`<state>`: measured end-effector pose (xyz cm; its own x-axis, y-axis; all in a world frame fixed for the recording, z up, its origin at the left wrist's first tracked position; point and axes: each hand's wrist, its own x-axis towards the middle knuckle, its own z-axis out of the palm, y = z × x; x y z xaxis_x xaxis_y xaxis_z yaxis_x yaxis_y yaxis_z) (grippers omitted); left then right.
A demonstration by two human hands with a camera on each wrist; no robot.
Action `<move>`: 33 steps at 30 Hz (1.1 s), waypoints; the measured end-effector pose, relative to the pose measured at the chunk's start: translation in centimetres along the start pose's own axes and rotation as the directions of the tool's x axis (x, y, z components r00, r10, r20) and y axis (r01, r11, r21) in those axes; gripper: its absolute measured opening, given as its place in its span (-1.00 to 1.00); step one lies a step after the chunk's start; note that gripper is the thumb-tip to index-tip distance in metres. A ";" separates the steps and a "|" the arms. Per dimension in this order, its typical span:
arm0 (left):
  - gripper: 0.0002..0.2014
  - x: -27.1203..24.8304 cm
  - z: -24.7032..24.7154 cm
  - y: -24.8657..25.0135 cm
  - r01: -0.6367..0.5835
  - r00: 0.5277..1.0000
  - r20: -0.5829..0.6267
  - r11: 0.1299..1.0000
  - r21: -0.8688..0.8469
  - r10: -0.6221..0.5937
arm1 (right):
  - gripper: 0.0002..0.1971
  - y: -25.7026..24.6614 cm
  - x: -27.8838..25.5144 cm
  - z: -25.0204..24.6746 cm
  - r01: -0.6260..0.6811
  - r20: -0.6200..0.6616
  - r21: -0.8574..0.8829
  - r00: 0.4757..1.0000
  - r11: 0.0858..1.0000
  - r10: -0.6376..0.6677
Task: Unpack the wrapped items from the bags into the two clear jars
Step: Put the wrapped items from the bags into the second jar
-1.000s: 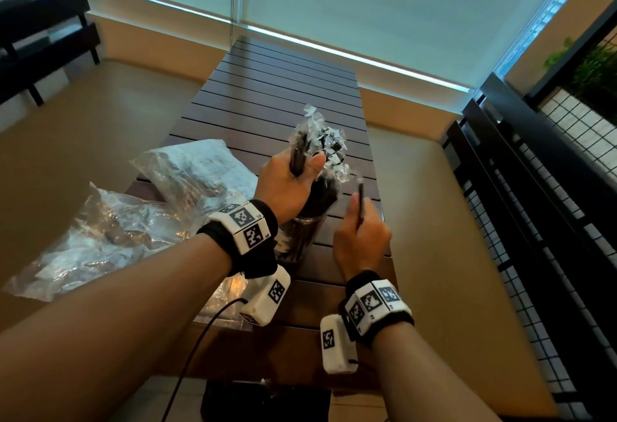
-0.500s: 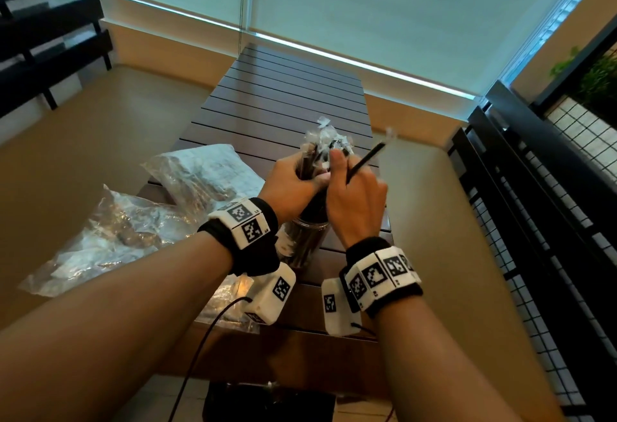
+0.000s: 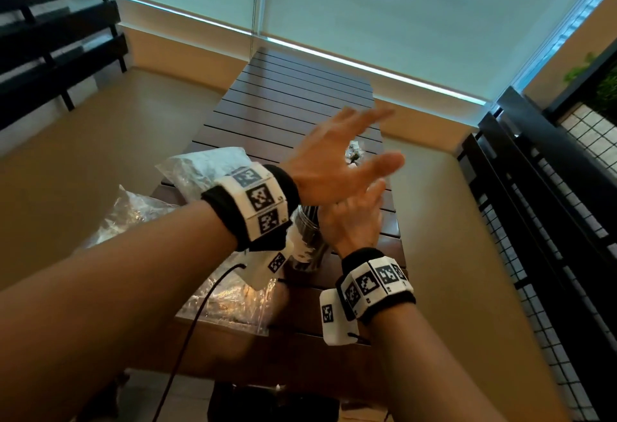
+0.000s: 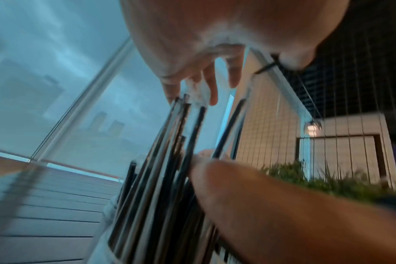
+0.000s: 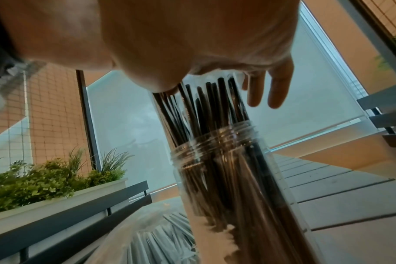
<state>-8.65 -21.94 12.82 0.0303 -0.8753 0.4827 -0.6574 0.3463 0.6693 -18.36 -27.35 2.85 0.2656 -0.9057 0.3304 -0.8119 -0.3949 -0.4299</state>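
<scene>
A clear jar (image 3: 305, 241) (image 5: 226, 160) packed with several dark wrapped straws (image 5: 206, 110) (image 4: 176, 160) stands on the slatted table (image 3: 293, 101). My left hand (image 3: 374, 139) (image 4: 215, 85) hovers open above the crinkled straw tops (image 3: 354, 154), fingers spread. My right hand (image 3: 370, 198) (image 5: 267, 89) lies just below it, fingers straight against the right side of the straw bundle, holding nothing. The hands hide most of the jar's mouth in the head view. I see only one jar clearly.
Clear crumpled bags lie left of the jar: one further back (image 3: 207, 167), one at the table's left edge (image 3: 133, 218), one flat in front (image 3: 230, 304). White wrapped straws (image 5: 161, 237) show low in the right wrist view. A dark railing (image 3: 534, 221) runs along the right.
The left hand let go of the straw bundle and lifted open above it. The right hand no longer holds the single straw and now lies flat against the bundle.
</scene>
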 end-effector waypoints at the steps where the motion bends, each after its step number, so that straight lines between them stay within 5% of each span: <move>1: -0.38 0.0 0.7 -0.3 -0.039 0.998 0.056 0.994 0.106 0.033 | -0.22 0.1 0.1 0.1 0.020 0.043 0.020 0.999 1.000 -0.021; 4: -0.60 -0.3 2.0 -2.0 -0.066 0.995 0.086 0.979 0.193 0.050 | -0.30 0.5 0.5 -0.3 0.075 0.012 0.293 0.997 0.953 -0.082; 6: -0.65 -0.6 2.3 -3.2 0.011 0.999 0.042 0.994 0.112 -0.016 | -0.30 1.1 0.0 -0.7 0.035 0.045 0.644 0.996 0.764 -0.083; 8: -0.63 -1.0 2.6 -4.3 0.056 0.996 0.066 0.985 0.161 -0.067 | -0.13 1.9 -0.5 -0.6 -0.003 0.124 0.749 0.983 0.662 -0.137; 11: -0.54 -1.7 3.2 -5.2 0.025 0.966 0.225 0.910 0.413 -0.129 | 0.16 2.6 -0.9 0.2 -0.037 0.211 0.685 0.966 0.728 -0.149; 14: -0.44 -1.5 3.2 -5.3 0.010 0.975 0.196 0.895 0.446 -0.109 | 0.28 3.0 -1.0 1.4 -0.111 0.227 0.637 0.973 0.763 -0.048; 16: -0.34 -1.4 3.4 -5.4 -0.007 0.971 0.216 0.884 0.466 -0.106 | 0.19 3.3 -1.2 2.4 -0.087 0.196 0.623 0.979 0.777 -0.048; 19: -0.19 -1.9 3.8 -5.8 -0.044 0.930 0.325 0.828 0.559 -0.170 | -0.24 3.2 -1.0 3.2 -0.013 0.149 0.548 0.985 0.836 -0.082; 22: -0.11 -1.3 3.5 -5.3 -0.058 0.952 0.278 0.811 0.582 -0.131 | -0.41 3.1 -0.7 3.4 -0.025 0.154 0.592 0.985 0.806 -0.082; 25: -0.27 -0.7 3.8 -5.0 -0.151 0.961 0.276 0.792 0.592 -0.023 | -0.35 2.8 -1.0 3.2 -0.041 0.149 0.584 0.987 0.811 -0.057; 28: -0.44 -1.2 4.7 -5.4 -0.167 0.944 0.327 0.792 0.587 -0.043 | -0.13 2.7 -1.7 2.9 0.040 0.072 0.504 0.993 0.863 -0.089; 31: -0.35 -1.1 4.0 -4.8 -0.118 0.934 0.345 0.824 0.554 -0.098 | 0.15 2.9 -2.9 1.7 -0.148 0.243 0.430 0.969 0.891 0.044; 33: -0.28 -1.1 2.3 -4.0 -0.059 0.956 0.278 0.871 0.487 -0.091 | 0.08 3.5 -3.5 0.8 -0.318 0.500 0.198 0.846 0.927 0.183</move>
<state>-7.83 -23.11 8.28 -0.1204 -0.9624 0.2436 -0.9415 0.1885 0.2795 -21.69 -25.66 -0.53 0.3358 -0.9161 -0.2192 -0.7345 -0.1090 -0.6698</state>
